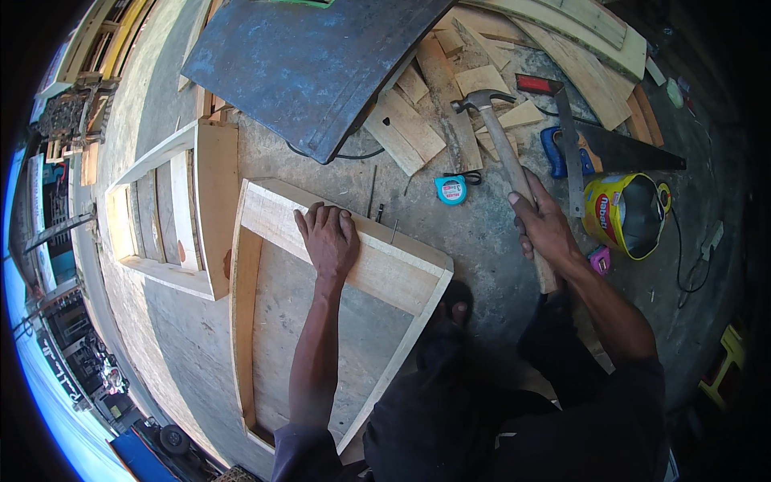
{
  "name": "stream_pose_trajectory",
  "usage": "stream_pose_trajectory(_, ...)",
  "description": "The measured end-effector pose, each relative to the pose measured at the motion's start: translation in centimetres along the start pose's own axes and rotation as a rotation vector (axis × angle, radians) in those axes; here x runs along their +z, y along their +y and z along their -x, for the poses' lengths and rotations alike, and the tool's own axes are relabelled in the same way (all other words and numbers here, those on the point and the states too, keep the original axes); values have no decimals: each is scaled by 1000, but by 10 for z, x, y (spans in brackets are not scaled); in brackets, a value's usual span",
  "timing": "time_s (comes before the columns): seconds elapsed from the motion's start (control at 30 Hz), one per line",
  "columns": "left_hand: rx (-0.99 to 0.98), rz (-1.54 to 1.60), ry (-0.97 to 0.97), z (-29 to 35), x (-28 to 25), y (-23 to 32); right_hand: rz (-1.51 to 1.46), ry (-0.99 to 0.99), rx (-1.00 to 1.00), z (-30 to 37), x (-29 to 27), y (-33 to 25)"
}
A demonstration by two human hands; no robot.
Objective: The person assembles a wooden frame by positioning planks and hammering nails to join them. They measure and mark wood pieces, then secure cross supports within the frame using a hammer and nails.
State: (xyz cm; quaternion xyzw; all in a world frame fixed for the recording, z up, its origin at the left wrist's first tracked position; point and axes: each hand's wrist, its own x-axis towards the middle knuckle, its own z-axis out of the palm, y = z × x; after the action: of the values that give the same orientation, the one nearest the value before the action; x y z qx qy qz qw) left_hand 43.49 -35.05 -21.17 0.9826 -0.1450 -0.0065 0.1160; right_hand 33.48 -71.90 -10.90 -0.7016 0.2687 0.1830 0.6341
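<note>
My left hand (329, 241) is closed over the top board of a pale wooden frame (393, 277), its fingers bent across the board's far edge. The frame stands on the concrete, its open middle facing me. A thin nail (394, 231) sticks up from that board, to the right of my left hand. In my right hand (544, 221) is a claw hammer (501, 143), gripped by its wooden handle. The hammer's head points away from me, above the floor and apart from the frame.
A second wooden frame (215, 209) stands at left. Beyond are a blue-black panel (313, 68) and wood offcuts (404, 132). At right lie a teal tape measure (450, 190), a handsaw (634, 150), a square (569, 140), a pink tape measure (599, 259) and a yellow tub (604, 210).
</note>
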Motion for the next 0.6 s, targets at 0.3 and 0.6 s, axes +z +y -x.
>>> stream_pose_trajectory(0.3,0,23,59,1,-5,3,-70,47,39,-3,-3,-16)
stream_pose_trajectory(0.6,-18,50,31,2,-5,1,66,6,222,-1,10,-17)
